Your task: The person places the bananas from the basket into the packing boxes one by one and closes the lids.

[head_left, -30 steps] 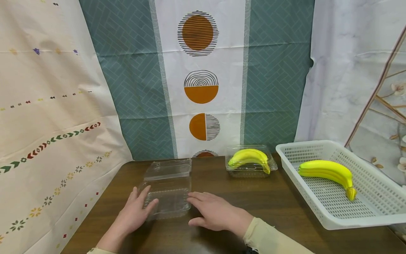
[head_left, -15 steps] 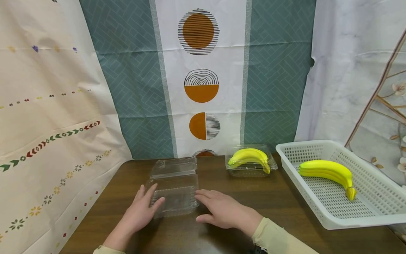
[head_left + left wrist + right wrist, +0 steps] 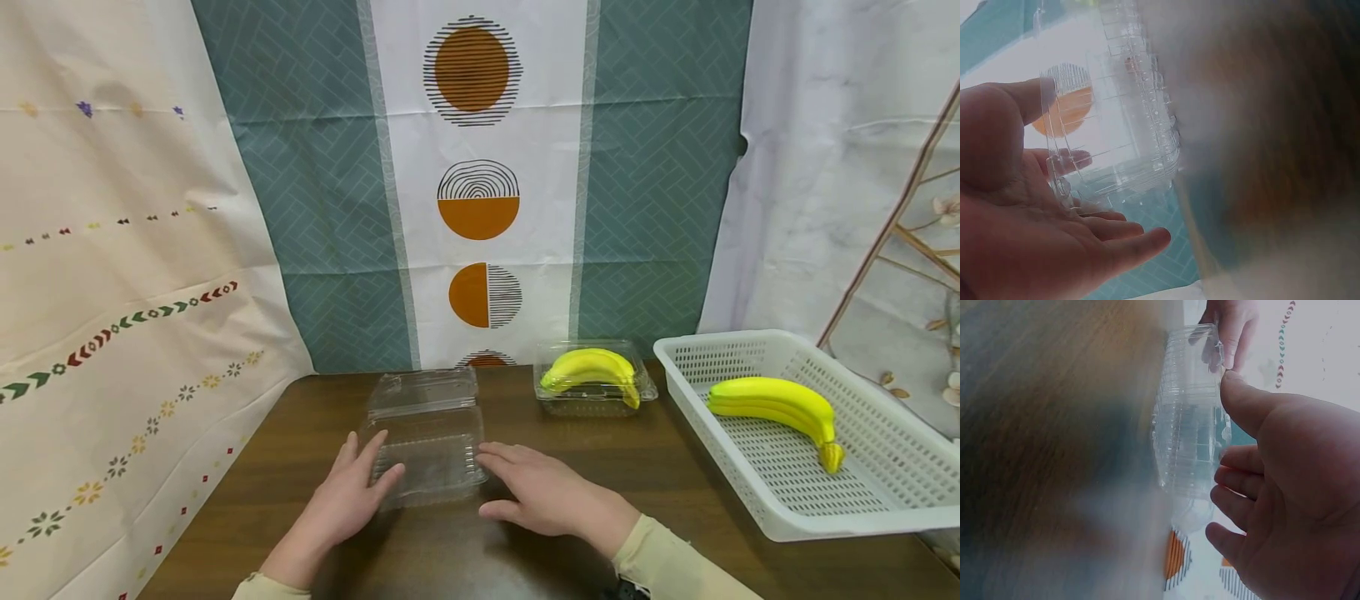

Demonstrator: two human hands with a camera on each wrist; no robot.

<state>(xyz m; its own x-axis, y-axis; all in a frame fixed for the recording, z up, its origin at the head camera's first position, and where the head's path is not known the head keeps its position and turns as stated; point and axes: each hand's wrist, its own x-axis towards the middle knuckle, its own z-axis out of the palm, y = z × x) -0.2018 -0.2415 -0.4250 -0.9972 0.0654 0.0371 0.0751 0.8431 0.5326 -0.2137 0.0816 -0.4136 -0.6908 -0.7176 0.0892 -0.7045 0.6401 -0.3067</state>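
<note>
A clear plastic clamshell container point(image 3: 431, 468) lies unfolded on the wooden table, its lid point(image 3: 423, 392) laid back toward the curtain. My left hand point(image 3: 347, 500) is at its left side, thumb and fingers spread. In the left wrist view the thumb tip point(image 3: 1046, 97) overlaps the rim and the other fingers extend along the outer wall. At the right side, my right hand point(image 3: 543, 490) has its fingertips against the edge. The right wrist view shows the thumb point(image 3: 1241, 394) at the rim and the fingers loosely extended beside the wall. Inside the tray, only bare plastic shows.
Behind on the right sits a closed clear clamshell point(image 3: 551, 398) with a yellow banana bunch point(image 3: 588, 367) inside. Farther right, a white perforated basket point(image 3: 840, 527) holds another banana bunch point(image 3: 780, 400). Patterned curtains point(image 3: 300, 208) hang behind and at both sides.
Both hands and the unfolded clamshell between them have shifted to the right across the table and slightly away from me. The closed clamshell and the basket have stayed put.
</note>
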